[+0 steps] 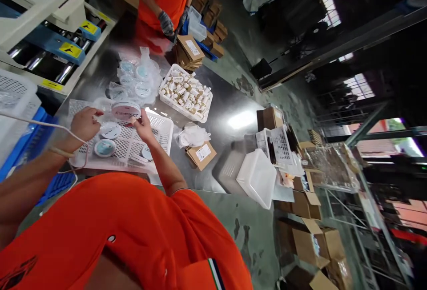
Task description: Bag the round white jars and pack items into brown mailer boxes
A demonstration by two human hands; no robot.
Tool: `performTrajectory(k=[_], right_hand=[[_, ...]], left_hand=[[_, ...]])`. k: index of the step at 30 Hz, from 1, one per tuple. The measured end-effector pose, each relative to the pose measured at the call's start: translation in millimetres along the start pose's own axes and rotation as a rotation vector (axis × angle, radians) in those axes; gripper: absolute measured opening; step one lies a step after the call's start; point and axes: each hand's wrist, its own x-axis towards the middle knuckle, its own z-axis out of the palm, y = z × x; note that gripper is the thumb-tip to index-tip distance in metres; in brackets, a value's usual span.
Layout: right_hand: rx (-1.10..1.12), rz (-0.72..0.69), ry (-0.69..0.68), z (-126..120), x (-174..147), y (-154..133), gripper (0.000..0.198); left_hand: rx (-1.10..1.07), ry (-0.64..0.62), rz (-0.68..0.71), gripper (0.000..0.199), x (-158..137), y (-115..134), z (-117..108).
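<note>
In my right hand a round white tub with dark lettering is pinched at its right edge, tilted above a white perforated basket. My left hand is apart from the tub, over the basket's left side. Its fingers are spread near clear bubble wrap, and it seems to hold nothing. Inside the basket lie a white-lidded tub, a tub with a pale blue top and other round pieces at the right.
Bubble-wrapped tubs lie behind the basket, beside a tray of small white-and-gold bottles. A cardboard piece and white plastic bag lie right. A co-worker's gloved hand is near stacked cartons. A roller conveyor stands left.
</note>
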Motion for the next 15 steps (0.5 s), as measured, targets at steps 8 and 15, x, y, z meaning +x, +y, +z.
performTrajectory(k=[8, 15], right_hand=[[-0.490, 0.034, -0.102, -16.8, -11.9, -56.6, 0.049], [-0.456, -0.164, -0.204, -31.9, 45.3, -89.5, 0.007]], left_hand=[[-0.164, 0.055, 0.108, 0.049, 3.3, 20.1, 2.3], [-0.270, 0.191, 0.106, 0.055, 51.2, 19.0, -36.7]])
